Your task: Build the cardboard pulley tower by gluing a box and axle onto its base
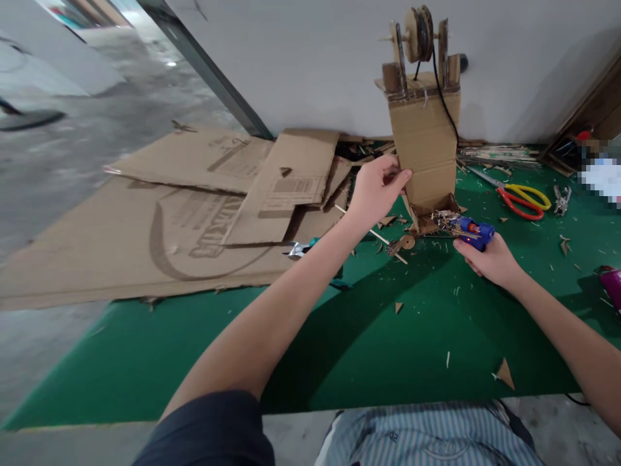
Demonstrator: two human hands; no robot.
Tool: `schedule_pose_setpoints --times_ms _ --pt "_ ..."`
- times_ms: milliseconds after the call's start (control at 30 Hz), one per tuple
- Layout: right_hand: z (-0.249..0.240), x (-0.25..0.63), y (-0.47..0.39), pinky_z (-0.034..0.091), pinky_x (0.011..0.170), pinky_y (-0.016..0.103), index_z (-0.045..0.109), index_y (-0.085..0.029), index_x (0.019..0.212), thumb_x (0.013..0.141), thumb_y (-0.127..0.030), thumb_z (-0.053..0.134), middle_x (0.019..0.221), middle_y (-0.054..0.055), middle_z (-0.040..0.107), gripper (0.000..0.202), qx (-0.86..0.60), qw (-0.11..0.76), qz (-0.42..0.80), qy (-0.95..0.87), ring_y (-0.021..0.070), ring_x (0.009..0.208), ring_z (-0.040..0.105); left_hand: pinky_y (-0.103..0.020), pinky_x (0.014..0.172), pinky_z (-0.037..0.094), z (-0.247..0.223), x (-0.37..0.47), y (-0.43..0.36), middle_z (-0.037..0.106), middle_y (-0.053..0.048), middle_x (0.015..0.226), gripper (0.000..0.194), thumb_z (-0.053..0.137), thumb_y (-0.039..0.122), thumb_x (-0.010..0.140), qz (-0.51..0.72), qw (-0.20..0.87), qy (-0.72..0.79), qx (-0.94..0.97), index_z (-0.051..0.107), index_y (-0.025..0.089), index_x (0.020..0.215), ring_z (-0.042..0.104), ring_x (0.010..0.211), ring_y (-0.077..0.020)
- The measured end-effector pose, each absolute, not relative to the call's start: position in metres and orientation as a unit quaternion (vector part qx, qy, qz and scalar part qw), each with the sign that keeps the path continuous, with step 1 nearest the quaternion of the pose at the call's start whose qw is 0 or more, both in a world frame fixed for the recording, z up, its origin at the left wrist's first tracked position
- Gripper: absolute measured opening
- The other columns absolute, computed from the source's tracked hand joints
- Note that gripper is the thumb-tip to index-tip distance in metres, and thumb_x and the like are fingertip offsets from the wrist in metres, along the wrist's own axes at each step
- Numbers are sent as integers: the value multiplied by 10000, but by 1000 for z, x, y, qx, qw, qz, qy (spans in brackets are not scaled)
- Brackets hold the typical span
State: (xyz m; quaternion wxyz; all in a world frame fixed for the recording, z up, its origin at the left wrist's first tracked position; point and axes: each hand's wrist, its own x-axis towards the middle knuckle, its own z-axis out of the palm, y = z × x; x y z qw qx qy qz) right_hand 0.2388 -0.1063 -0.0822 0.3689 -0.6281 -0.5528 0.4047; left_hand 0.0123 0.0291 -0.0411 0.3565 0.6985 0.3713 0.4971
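A tall cardboard structure (429, 133) stands upright near the wall, with a cardboard pulley wheel (418, 33) and a black cord (445, 107) at its top. My left hand (377, 188) pinches the structure's left edge between thumb and fingers. In my right hand (490, 259) is a blue hot glue gun (478, 234), its nozzle end by the structure's open base (427, 223). Debris clings around the nozzle, so its tip is hard to make out. Just left of the base lies a thin wooden stick (376, 236) with small cardboard discs (406, 242) on it.
Large cardboard sheets (194, 226) cover the left of the green table (218, 349). Pliers (298, 249) lie partly behind my left forearm. Red-and-yellow-handled scissors (524, 199), a small metal tool (562, 200) and a bundle of sticks (499, 155) are at right. Scraps are scattered about.
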Motion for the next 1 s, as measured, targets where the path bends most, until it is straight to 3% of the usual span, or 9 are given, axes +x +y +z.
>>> schedule_pose_setpoints --times_ms 167,300,600,800,1000 --pt "-79 239 -105 375 387 249 511 -219 641 866 -523 683 496 -38 510 416 -643 329 416 -551 90 370 465 -257 599 626 -46 14 31 696 -14 763 96 623 176 903 497 340 358 714 565 198 830 728 726 -168" --pt "-77 237 -104 365 367 239 514 -213 642 859 -482 683 521 -31 525 385 -628 339 439 -546 78 361 458 -291 630 638 -51 13 36 725 -20 834 50 612 179 909 487 337 345 728 573 208 918 752 782 -192" --pt "-75 233 -103 349 349 229 543 -196 667 866 -457 671 540 -32 520 353 -620 351 465 -525 69 349 446 -360 827 659 -53 11 36 755 -43 937 103 617 247 946 477 277 337 763 589 214 1040 774 925 -219" --pt "-77 228 -101 353 334 231 594 -184 735 880 -497 649 550 -28 544 349 -627 351 468 -514 75 340 439 -383 803 670 -51 11 32 744 -47 934 72 601 210 957 470 296 327 765 578 220 1025 775 938 -241" --pt "-74 229 -103 369 341 224 574 -192 681 845 -496 683 543 -24 552 362 -624 356 469 -515 74 347 453 -445 992 626 -59 12 41 725 -41 1020 191 688 211 932 501 273 314 759 593 243 1094 712 1173 -267"
